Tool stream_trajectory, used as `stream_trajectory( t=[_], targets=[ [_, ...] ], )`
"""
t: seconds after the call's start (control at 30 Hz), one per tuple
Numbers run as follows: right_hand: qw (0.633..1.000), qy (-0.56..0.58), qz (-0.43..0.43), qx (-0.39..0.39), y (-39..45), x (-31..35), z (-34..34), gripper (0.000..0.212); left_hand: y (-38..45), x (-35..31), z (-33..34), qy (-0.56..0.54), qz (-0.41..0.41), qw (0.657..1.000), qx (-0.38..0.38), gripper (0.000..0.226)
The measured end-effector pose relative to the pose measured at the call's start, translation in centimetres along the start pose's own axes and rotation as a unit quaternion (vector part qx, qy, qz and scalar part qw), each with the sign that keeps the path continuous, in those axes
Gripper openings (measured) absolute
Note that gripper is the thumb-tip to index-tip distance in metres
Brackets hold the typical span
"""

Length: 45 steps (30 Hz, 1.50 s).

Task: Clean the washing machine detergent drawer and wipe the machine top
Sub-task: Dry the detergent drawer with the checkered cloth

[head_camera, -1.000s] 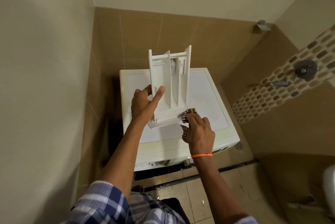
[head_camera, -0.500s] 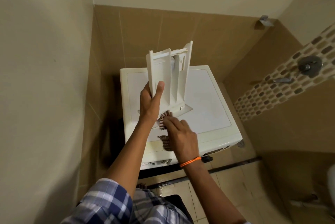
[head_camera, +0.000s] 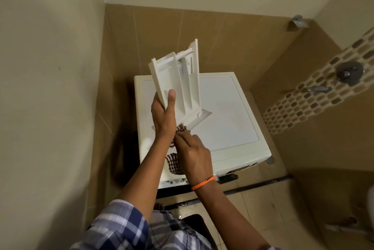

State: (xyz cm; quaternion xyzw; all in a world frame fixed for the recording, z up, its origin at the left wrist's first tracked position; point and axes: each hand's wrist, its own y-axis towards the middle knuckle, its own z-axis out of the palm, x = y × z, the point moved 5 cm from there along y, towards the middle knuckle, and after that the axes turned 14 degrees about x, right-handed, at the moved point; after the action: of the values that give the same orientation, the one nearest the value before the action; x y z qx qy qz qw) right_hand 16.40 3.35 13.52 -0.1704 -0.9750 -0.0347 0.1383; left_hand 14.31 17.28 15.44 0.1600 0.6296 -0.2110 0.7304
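Your left hand [head_camera: 163, 114] has its grip closed round the lower left edge of the detergent drawer [head_camera: 178, 85]: thumb laid up the open face, fingers behind the side wall. You hold the drawer out of the machine and nearly upright above the washing machine top [head_camera: 228, 116]. Its long axis runs up and away from your grip, leaning a little right, with the compartments facing you and the front panel at the bottom, jutting out to the right.

Your right hand [head_camera: 193, 153] sits just below and right of the left wrist, pinching a checked cloth [head_camera: 175, 163] bunched in the fingers. The top of the cloth touches the drawer's lower end, close to the panel.

The relation to mind: the unwiped length of the drawer lies straight above the cloth, along that long axis. The right hand is the nearer one for that work, so I judge the next wipe goes upward through the channels while the left steadies. The machine top below looks not yet wiped.
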Motion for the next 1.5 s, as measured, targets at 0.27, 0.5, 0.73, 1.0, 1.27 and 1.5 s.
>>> stream_trajectory(
  t=[0.27,0.5,0.73,1.0,1.27,1.5],
  targets=[
    [0.998,0.005,0.057,0.011,3.1,-8.4,-2.9,0.035,0.0,0.4,-0.8,-0.048,-0.102,0.993,0.024,0.029],
    [0.998,-0.005,-0.054,0.023,2.1,-3.2,-2.4,0.044,0.9,-1.3,0.0,0.035,-0.092,0.993,0.058,0.073],
    [0.999,-0.007,-0.032,0.027,2.4,-7.3,-3.6,0.033,1.2,0.1,-0.4,-0.004,-0.135,0.99,0.045,0.038],
    [0.999,0.021,0.037,0.025,2.5,-5.6,-2.0,0.032,1.7,-1.0,0.8,0.055,-0.077,0.993,0.076,0.065],
    [0.994,-0.025,-0.093,0.041,2.5,-4.2,-2.0,0.029,1.3,0.0,-0.1,0.022,-0.074,0.997,0.023,0.066],
    [1.0,-0.009,0.023,-0.001,3.6,-9.1,-3.3,0.037,0.9,0.0,0.3,-0.047,-0.194,0.977,0.07,0.039]
  ],
)
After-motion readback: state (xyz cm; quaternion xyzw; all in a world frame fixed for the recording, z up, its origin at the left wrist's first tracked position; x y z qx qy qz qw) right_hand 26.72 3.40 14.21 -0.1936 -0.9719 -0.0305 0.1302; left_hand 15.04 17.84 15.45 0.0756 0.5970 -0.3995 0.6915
